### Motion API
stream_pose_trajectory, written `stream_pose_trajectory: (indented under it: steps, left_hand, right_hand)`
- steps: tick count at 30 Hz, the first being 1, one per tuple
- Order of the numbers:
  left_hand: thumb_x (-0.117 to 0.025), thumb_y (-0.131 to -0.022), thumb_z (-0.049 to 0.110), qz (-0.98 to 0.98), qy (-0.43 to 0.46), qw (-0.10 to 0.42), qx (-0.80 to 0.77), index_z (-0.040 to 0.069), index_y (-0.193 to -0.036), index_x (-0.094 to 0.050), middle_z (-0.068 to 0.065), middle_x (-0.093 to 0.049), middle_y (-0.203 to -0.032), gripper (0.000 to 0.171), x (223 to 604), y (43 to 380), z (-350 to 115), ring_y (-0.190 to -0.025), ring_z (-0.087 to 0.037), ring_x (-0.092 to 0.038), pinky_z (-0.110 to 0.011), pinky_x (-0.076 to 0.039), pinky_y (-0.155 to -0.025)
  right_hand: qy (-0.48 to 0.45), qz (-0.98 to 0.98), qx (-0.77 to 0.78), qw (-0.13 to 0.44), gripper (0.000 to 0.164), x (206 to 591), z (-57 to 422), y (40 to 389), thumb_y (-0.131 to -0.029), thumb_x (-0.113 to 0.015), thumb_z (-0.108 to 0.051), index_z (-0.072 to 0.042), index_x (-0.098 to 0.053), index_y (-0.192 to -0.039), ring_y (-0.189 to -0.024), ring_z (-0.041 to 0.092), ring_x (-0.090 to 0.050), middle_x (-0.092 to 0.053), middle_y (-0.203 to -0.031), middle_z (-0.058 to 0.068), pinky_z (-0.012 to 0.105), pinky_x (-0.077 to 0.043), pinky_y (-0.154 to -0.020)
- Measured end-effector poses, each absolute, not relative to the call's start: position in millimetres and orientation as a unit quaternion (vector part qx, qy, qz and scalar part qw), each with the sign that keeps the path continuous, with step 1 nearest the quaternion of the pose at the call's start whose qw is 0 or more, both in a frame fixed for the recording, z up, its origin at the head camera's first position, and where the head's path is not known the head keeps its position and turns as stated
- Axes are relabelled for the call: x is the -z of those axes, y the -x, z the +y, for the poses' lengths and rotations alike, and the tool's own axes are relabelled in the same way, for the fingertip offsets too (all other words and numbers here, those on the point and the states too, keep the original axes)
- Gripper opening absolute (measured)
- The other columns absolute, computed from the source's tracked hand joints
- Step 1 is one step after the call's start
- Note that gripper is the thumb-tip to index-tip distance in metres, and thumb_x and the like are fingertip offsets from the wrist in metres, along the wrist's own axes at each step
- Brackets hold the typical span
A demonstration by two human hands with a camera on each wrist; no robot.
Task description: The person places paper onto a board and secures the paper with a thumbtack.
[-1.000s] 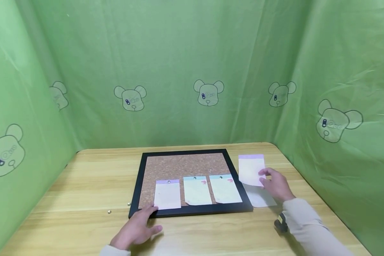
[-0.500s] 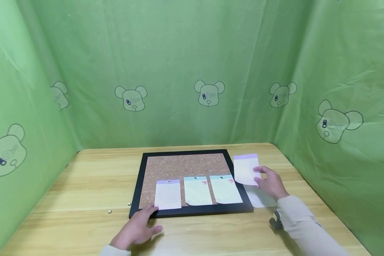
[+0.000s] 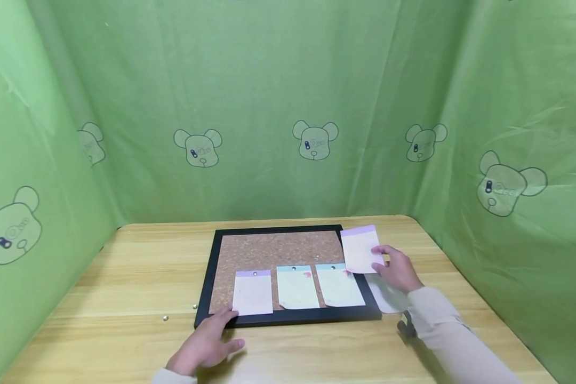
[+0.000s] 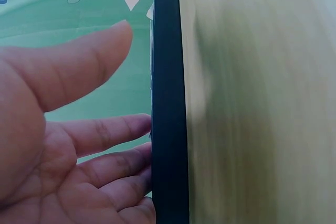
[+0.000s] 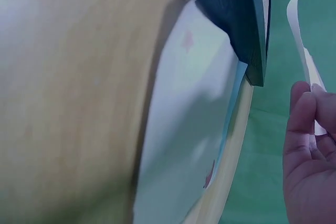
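Observation:
My right hand [image 3: 397, 269] pinches a purple-topped paper note [image 3: 361, 252] by its right edge, raised over the right side of a black-framed cork board [image 3: 278, 246]. In the right wrist view, thumb and fingers meet on the note [image 5: 298, 30], seen nearly edge-on. At the board's front left corner, my left hand [image 3: 204, 342] rests its fingertips on the frame, thumb spread. Another purple-topped note [image 3: 252, 294] and two blue-topped notes, one in the middle [image 3: 297, 289] and one at right [image 3: 338, 288], are pinned along the board's lower part, each with a silver thumbtack.
A blue-topped sheet [image 5: 189, 103] lies on the table beside the board's right edge, partly beneath the frame in the right wrist view. Left of the board are two silver thumbtacks, one near the frame [image 3: 194, 306] and one farther out [image 3: 165, 318]. Green curtains [image 3: 249, 80] surround the wooden table [image 3: 139, 266].
My right hand has carried the held note leftward from beside the board to over its right edge, and the note has tilted slightly. My left hand has stayed on the frame.

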State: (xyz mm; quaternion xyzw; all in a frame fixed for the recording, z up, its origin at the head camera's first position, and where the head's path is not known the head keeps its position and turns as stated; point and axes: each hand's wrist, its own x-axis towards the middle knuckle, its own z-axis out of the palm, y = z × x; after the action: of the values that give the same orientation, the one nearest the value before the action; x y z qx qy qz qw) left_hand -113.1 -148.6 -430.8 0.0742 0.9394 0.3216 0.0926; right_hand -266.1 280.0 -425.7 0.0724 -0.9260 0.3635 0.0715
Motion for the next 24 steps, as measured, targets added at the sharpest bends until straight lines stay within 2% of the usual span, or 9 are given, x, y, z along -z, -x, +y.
stream_pose_trajectory:
  steps: [4,11,16,20,24]
  left_hand:
    - [-0.074,-0.084,0.031,0.938,-0.075,0.091,-0.325,0.001,-0.138,-0.050,-0.025,-0.036,-0.148,0.066,431,112,-148,-0.134,-0.050,-0.030,-0.067,-0.025,-0.106]
    - [-0.074,-0.085,0.031,0.937,-0.076,0.090,-0.328,0.001,-0.137,-0.050,-0.025,-0.036,-0.149,0.065,431,112,-148,-0.134,-0.050,-0.030,-0.066,-0.025,-0.106]
    - [-0.074,-0.085,0.031,0.937,-0.072,0.094,-0.329,0.002,-0.138,-0.050,-0.024,-0.035,-0.149,0.065,431,112,-148,-0.135,-0.050,-0.029,-0.066,-0.024,-0.107]
    - [-0.074,-0.085,0.032,0.938,-0.067,0.094,-0.328,0.003,-0.138,-0.050,-0.023,-0.035,-0.150,0.065,430,113,-148,-0.135,-0.050,-0.030,-0.066,-0.025,-0.106]
    - [-0.074,-0.084,0.032,0.938,-0.065,0.096,-0.327,0.004,-0.139,-0.050,-0.022,-0.035,-0.150,0.066,430,113,-148,-0.135,-0.050,-0.030,-0.066,-0.025,-0.106]
  right_hand:
    - [-0.073,-0.927,-0.362,0.067,0.042,426,275,271,-0.088,-0.066,-0.002,0.004,-0.054,-0.128,-0.081,0.025,-0.060,-0.051,-0.131,0.029,0.031,-0.051,-0.065]
    - [-0.074,-0.923,-0.370,0.076,0.036,431,268,281,-0.088,-0.067,-0.002,0.005,-0.057,-0.121,-0.088,0.029,-0.060,-0.056,-0.125,0.028,0.034,-0.052,-0.071]
    - [-0.075,-0.923,-0.370,0.071,0.037,433,263,285,-0.088,-0.067,-0.003,0.004,-0.057,-0.123,-0.091,0.031,-0.062,-0.055,-0.128,0.027,0.037,-0.053,-0.075]
    - [-0.077,-0.923,-0.372,0.061,0.042,433,261,289,-0.087,-0.067,-0.002,0.004,-0.055,-0.127,-0.088,0.028,-0.061,-0.052,-0.131,0.027,0.034,-0.052,-0.072]
    - [-0.080,-0.919,-0.382,0.057,0.044,434,259,293,-0.087,-0.066,0.000,0.003,-0.054,-0.129,-0.078,0.022,-0.059,-0.052,-0.132,0.026,0.029,-0.050,-0.062]
